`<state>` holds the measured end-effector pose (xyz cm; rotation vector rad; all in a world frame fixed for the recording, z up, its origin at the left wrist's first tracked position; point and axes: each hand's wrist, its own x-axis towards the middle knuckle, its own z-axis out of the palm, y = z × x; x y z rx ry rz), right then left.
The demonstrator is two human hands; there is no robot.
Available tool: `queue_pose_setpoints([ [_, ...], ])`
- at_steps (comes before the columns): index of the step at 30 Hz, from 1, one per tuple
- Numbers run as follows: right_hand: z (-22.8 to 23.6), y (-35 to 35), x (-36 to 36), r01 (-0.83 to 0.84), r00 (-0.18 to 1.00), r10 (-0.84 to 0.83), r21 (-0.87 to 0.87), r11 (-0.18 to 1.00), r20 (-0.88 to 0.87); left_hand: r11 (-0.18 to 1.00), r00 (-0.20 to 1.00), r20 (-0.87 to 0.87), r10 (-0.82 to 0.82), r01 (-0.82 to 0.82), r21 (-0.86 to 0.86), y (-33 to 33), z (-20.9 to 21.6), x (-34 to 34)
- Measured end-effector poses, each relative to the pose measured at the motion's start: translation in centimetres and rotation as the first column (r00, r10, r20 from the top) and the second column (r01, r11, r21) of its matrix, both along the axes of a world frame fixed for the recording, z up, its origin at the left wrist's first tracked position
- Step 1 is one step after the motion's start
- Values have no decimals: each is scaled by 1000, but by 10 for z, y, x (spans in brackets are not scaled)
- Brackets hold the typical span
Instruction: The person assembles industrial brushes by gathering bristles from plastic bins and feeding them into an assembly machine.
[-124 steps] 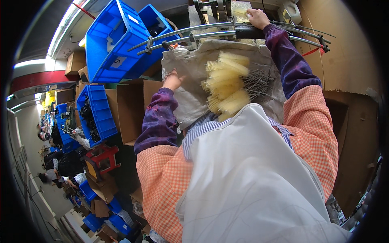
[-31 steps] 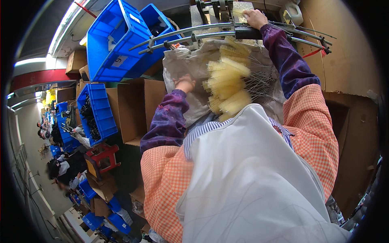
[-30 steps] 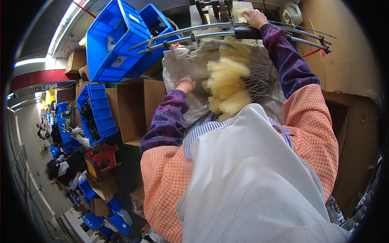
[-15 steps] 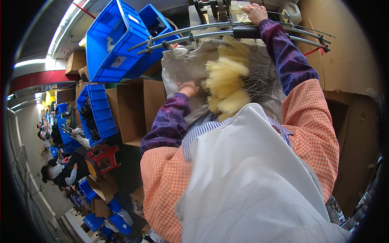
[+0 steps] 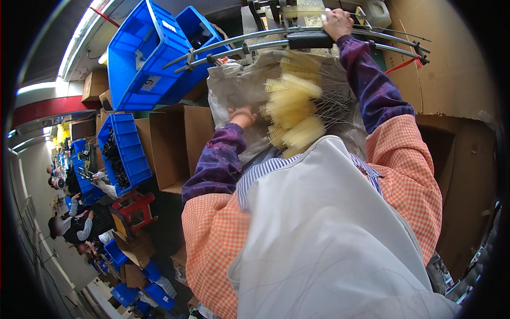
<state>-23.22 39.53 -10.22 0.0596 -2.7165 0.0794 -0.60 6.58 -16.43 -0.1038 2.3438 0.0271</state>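
Note:
My right hand (image 5: pixel 338 23) is at the machine (image 5: pixel 258 17) at the top, its fingers closed round the end of a pale yellow bristle brush (image 5: pixel 303 11) that looks blurred. A thin wire shows on the other side of that hand. Below, a pile of yellow bristle brushes (image 5: pixel 292 106) lies on a whitish plastic sack (image 5: pixel 226 87), their wire stems (image 5: pixel 334 106) pointing right. My left hand (image 5: pixel 243 116) is left of the pile, over the sack, with its fingers curled in. Whatever it may hold is hidden.
Two curved metal rails (image 5: pixel 265 42) with a black sleeve (image 5: pixel 310 40) cross in front of the machine. Blue bins (image 5: pixel 133 80) and an open cardboard box (image 5: pixel 170 143) stand left. Tall cardboard (image 5: pixel 430 64) is on the right. Other people sit farther left, near a red stool (image 5: pixel 139 208).
My right hand's fingers have gone from stretched leftward to curled, and a brush now shows beside them. My left hand stays by the pile. The whole view has shifted slightly.

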Motion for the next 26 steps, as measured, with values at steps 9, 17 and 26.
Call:
queue_pose_setpoints([
  [9, 4, -87, 7, -98, 995, 98, -19, 995, -33, 999, 999, -13, -31, 30, -43, 7, 5, 4],
  [17, 9, -64, 9, -96, 991, 89, 67, 993, 98, 1000, 994, -105, 15, -14, 7, -8, -4, 12],
  [26, -2, -4, 1, -94, 989, 83, 85, 992, 126, 982, 943, -304, 139, -92, 163, -33, -26, 17],
])
